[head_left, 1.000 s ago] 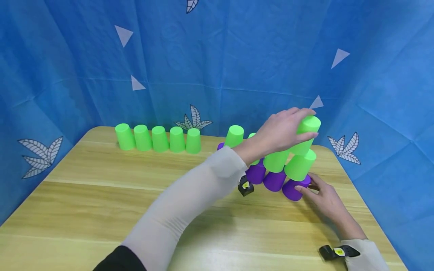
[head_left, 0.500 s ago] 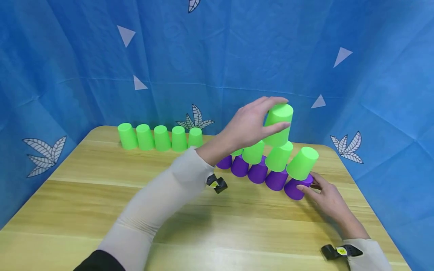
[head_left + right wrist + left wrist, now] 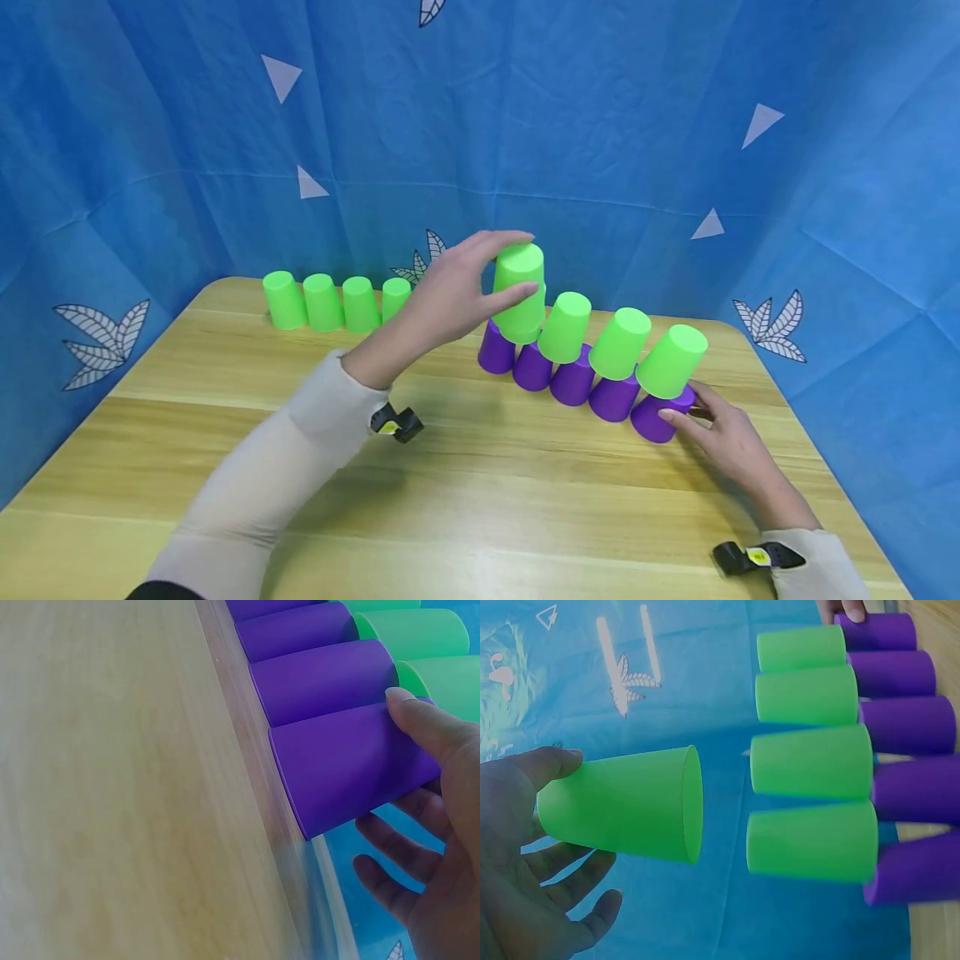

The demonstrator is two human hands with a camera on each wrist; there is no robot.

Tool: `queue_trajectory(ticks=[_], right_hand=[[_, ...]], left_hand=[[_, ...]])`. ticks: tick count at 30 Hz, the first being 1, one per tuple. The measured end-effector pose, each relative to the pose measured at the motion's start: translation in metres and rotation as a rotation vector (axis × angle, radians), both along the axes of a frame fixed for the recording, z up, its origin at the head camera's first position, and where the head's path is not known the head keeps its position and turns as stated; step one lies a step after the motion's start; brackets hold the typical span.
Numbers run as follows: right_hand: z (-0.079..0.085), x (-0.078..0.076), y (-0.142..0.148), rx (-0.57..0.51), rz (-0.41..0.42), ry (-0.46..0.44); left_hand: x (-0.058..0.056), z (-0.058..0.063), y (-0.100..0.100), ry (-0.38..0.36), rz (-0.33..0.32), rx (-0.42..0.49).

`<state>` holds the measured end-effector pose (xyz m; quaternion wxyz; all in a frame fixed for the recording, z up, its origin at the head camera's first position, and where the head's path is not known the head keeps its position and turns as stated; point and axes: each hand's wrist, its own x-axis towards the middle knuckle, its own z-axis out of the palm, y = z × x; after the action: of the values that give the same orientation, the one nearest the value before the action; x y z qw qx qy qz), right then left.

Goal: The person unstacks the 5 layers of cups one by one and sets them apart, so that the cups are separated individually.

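Observation:
My left hand (image 3: 456, 293) holds an upside-down green cup (image 3: 519, 292) by its narrow end, over the far left end of the stacked row. In the left wrist view a gap separates this held cup (image 3: 630, 802) from the green cups (image 3: 810, 836) on the second level. Those green cups, also upside down, straddle the joints between purple cups (image 3: 572, 379) standing in a slanting row on the table. My right hand (image 3: 726, 440) has thumb and fingers around the upper part of the nearest purple cup (image 3: 345, 769), at the row's right end.
More upside-down green cups (image 3: 322, 304) line the back left of the wooden table (image 3: 525, 508), partly behind my left hand. A blue patterned cloth (image 3: 600, 125) hangs behind and at the sides. My wrists carry black cameras.
My left hand has carried the green cup leftward along the row, from above its right end to its far left end. The right hand stays at the same purple cup.

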<state>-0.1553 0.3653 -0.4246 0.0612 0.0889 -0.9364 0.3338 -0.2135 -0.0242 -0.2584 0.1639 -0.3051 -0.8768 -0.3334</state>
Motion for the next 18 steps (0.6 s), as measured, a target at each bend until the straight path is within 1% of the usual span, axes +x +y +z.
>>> queue_trajectory(ticks=[2, 6, 12, 18], right_hand=[[-0.001, 0.0, 0.0, -0.003, -0.002, -0.001], [-0.001, 0.0, 0.0, -0.006, -0.005, -0.006], [0.0, 0.0, 0.001, -0.007, -0.01, -0.022], [0.0, 0.0, 0.0, -0.004, -0.009, -0.015]], left_hand=[[0.001, -0.005, -0.011, -0.011, 0.03, -0.007], [0.002, -0.015, -0.035, -0.053, 0.078, 0.012], [0.0, -0.033, -0.068, -0.105, 0.126, 0.056], [-0.003, -0.054, -0.102, -0.154, 0.217, 0.081]])
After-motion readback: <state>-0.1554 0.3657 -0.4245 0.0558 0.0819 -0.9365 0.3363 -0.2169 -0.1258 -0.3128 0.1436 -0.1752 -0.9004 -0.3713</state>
